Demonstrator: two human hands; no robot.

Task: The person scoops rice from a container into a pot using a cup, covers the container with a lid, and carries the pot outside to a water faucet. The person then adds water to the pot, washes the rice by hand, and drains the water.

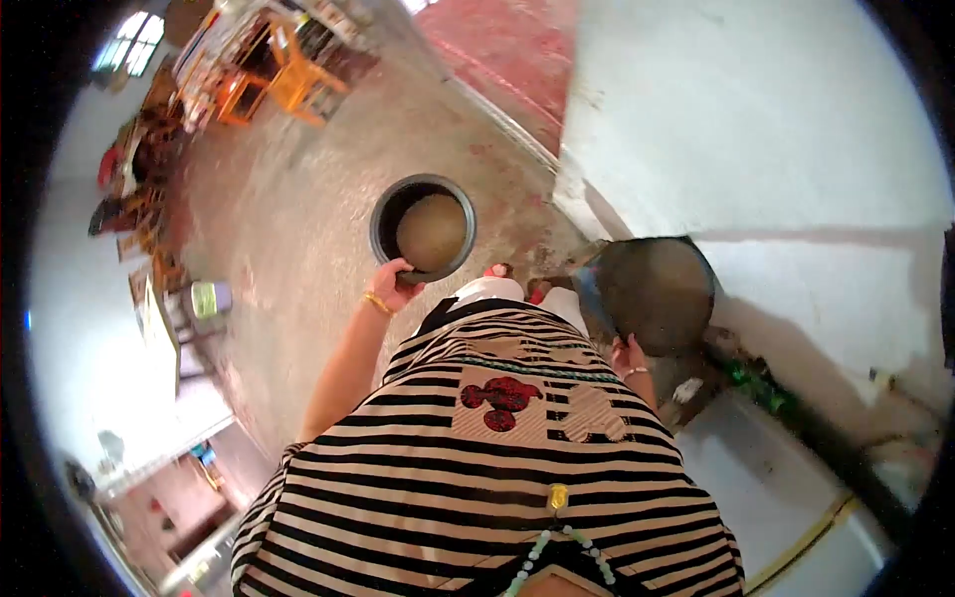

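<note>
My left hand [396, 283], a yellow bracelet at its wrist, is closed on the near rim of a round black bucket [381, 217]. A brownish, murky content [432, 232] covers the bottom of this bucket, which hangs out in front of me over the floor. My right hand [627, 354] is low on my right side, close to the near edge of a large dark round vat [661, 294]. Its fingers are loosely bent and apart, with nothing visible in them.
A white wall [756, 129] rises on the right behind the vat. A dark pipe [806, 423] runs along a pale ledge at lower right. Orange chairs [298, 80] and a cluttered table stand far left. A doorway sill [507, 124] crosses the concrete floor [288, 199].
</note>
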